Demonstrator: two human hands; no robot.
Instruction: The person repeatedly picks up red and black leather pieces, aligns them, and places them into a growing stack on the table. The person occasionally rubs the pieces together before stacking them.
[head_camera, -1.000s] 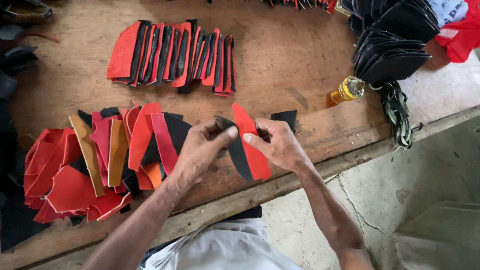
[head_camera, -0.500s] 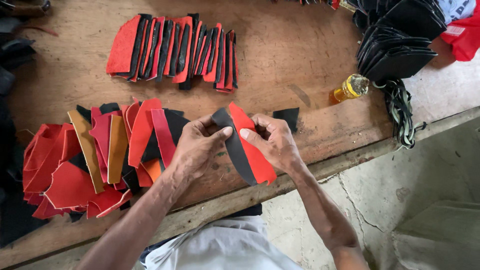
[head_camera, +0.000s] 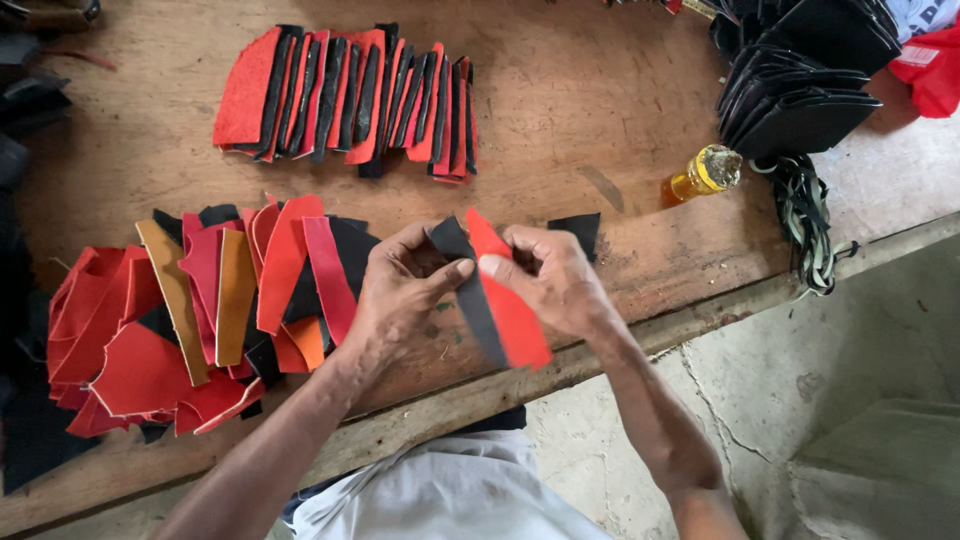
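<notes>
1. Step in hand, as we judge it: we're mating two cut pieces, a black strip (head_camera: 470, 290) laid on a red piece (head_camera: 512, 310), held up over the near edge of the bench (head_camera: 620, 130), between the hands.
2. Left hand (head_camera: 400, 295): fingers curled, thumb pressing the strip's upper part from the front. It's pinching strip + red together.
3. Right hand (head_camera: 555, 275): closed on the top of the red piece, thumb tip near the left thumb. Both hands grip, neither is spread.
4. Long axis of the pair: runs from upper left to lower right, top end by the thumbs, free tail pointing down toward our body, past the bench edge.
5. Next move prob. calls for lining up the edges along the whole length w/o letting the tail twist.
6. Nearby: loose pile (head_camera: 190, 310) of red, tan, black pieces left of the left hand; neat row (head_camera: 350, 95) further back; small bottle (head_camera: 700, 175) to the right.
</notes>
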